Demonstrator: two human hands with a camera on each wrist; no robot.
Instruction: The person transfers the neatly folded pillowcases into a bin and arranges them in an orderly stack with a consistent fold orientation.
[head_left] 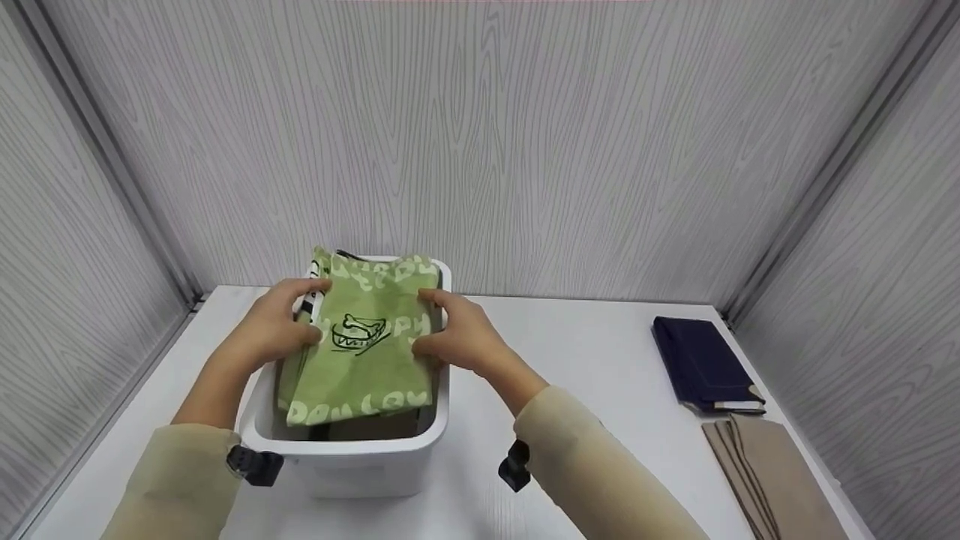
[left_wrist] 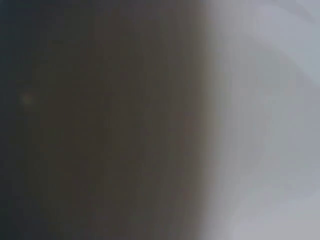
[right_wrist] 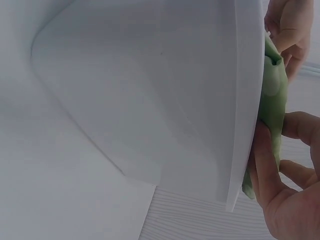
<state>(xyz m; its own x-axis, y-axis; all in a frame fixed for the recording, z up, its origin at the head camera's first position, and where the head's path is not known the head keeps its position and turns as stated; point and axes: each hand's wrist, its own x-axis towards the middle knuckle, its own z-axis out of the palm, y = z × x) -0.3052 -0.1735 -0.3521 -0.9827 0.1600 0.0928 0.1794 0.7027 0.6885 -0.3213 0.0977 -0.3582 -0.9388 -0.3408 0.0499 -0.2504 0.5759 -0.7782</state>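
Observation:
A folded green cloth (head_left: 367, 375) with pale lettering and a black bone-in-bowl drawing lies at the mouth of a white plastic bin (head_left: 352, 448). My left hand (head_left: 274, 322) grips its left edge, thumb and fingers on the cloth. At the opposite edge my right hand (head_left: 465, 334) pinches it between thumb and fingers. In the right wrist view the right hand (right_wrist: 290, 192) has fingers on both sides of the green cloth (right_wrist: 274, 100), just over the bin's rim (right_wrist: 245, 100). The left wrist view is too blurred to read.
A folded navy cloth (head_left: 705, 364) lies at the table's right side, with a folded tan cloth (head_left: 787, 472) in front of it. Grey wood-grain panels (head_left: 525, 150) stand behind the white table (head_left: 570, 360) and at both sides.

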